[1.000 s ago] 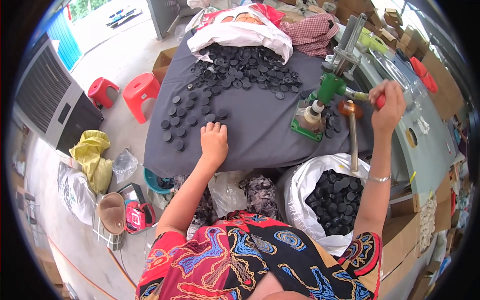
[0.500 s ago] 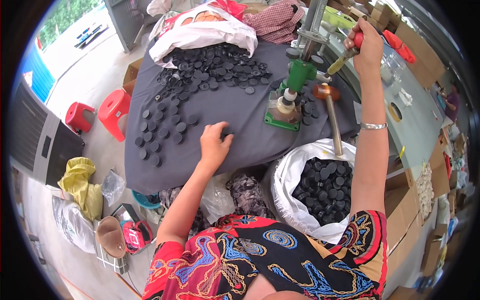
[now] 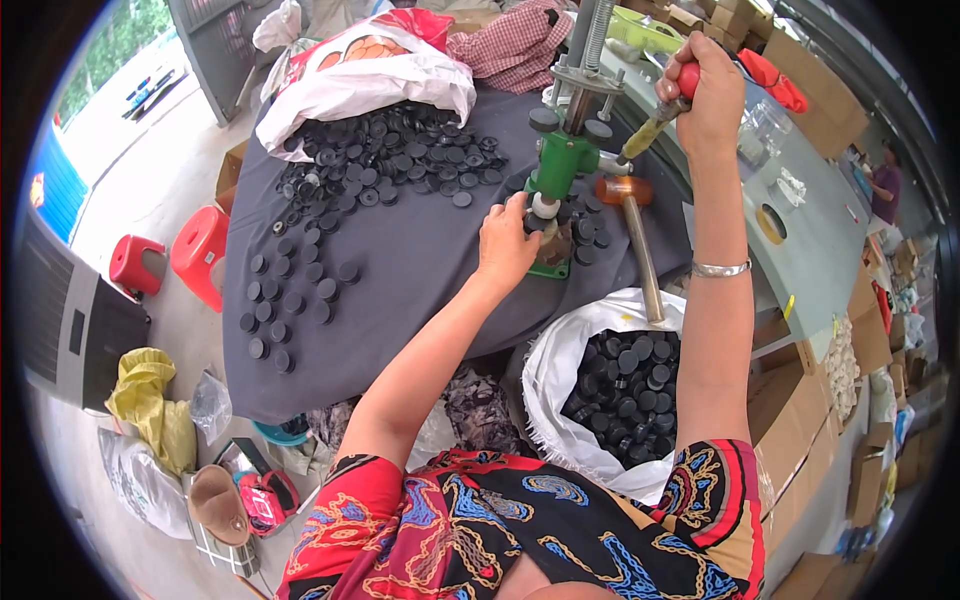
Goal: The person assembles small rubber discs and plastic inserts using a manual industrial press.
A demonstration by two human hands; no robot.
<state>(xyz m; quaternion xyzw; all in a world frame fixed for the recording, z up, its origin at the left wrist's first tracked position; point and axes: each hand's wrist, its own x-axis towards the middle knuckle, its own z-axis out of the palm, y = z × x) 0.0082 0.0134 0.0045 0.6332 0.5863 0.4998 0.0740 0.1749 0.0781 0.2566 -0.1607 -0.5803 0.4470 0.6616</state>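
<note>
A green hand press (image 3: 560, 165) stands at the right of a cloth-covered table (image 3: 400, 280). My left hand (image 3: 507, 243) is at its base, fingers closed on a small black round cap (image 3: 536, 224) beneath the white plunger tip (image 3: 545, 206); the fingers partly hide the cap. Raised at the upper right, my right hand (image 3: 712, 100) is wrapped round the press lever (image 3: 645, 136), by its red knob (image 3: 688, 80). Loose black caps (image 3: 290, 290) lie in a group on the left of the cloth. A larger heap of caps (image 3: 400, 155) spreads behind them.
A mallet (image 3: 643, 255) with an orange head lies right of the press. Below it, an open white sack (image 3: 547, 365) holds many black caps. A printed white-and-red bag (image 3: 370, 85) lies behind the heap. Red stools (image 3: 200, 255) stand left; a grey-green table (image 3: 800, 230) runs along the right.
My left hand has moved right and away from me, from the middle of the cloth to the press base, bringing a cap. My right hand stays on the lever. The view has shifted slightly.
</note>
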